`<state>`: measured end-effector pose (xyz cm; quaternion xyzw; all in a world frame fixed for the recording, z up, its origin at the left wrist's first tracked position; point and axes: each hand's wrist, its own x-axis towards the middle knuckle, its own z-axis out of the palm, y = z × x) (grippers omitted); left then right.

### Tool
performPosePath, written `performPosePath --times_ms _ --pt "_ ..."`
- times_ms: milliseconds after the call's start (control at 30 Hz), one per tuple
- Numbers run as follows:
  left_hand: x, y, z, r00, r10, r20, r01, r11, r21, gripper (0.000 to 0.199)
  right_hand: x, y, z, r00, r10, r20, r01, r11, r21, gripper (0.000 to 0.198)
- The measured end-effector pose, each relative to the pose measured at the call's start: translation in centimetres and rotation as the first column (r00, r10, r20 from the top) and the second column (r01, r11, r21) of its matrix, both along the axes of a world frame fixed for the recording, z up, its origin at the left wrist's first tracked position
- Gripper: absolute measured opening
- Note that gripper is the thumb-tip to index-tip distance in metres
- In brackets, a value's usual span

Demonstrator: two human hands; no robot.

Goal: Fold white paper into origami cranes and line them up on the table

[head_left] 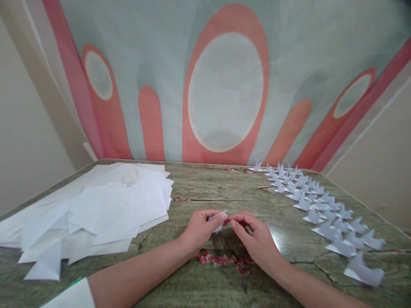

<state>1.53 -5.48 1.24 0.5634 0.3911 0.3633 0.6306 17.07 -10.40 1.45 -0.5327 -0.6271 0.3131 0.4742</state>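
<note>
A small piece of folded white paper (pixel 219 215) is held above the middle of the table, near its front. My left hand (pixel 199 229) is closed on it, thumb on the near side and fingers mostly hidden behind. From the other side my right hand (pixel 257 238) comes in, thumb and forefinger pinched at the paper's right end. The fingertips of both hands nearly meet there, and they hide much of the paper's shape.
A wide heap of loose white sheets (pixel 112 201) spreads over the left side of the wood-patterned table (pixel 205 184). One folded paper (pixel 46 263) lies at its near edge. Several rows of white origami birds (pixel 302 201) stand on the right. A patterned backdrop (pixel 173 64) hangs behind.
</note>
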Motion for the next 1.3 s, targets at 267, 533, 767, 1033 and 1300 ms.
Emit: performPosePath --times_ms 267,533,767,1033,1300 --pt "0.1 0.1 0.2 0.999 -0.017 0.04 0.017 1.0 0.018 0.03 -0.3 0.2 -0.5 1.0 0.007 0.012 -0.007 0.999 -0.031 0.014" --pt "0.1 -0.1 0.5 0.998 -0.058 0.006 0.057 0.991 0.122 0.027 -0.2 0.5 -0.6 0.999 0.04 -0.003 -0.04 0.999 -0.004 0.019" --pt "0.1 0.0 0.4 0.997 -0.082 0.008 0.081 0.993 0.089 0.031 0.0 0.4 -0.7 0.998 0.037 -0.046 -0.036 0.999 0.01 0.02" --pt "0.0 0.0 0.4 0.992 -0.117 -0.035 0.121 0.982 0.144 0.031 0.2 0.6 -1.0 0.999 0.028 -0.046 -0.028 1.0 0.015 0.021" --pt "-0.2 0.0 0.1 0.982 -0.191 -0.011 0.19 0.969 0.158 0.036 0.7 1.0 -1.1 0.999 0.018 -0.048 -0.018 1.0 0.009 0.02"
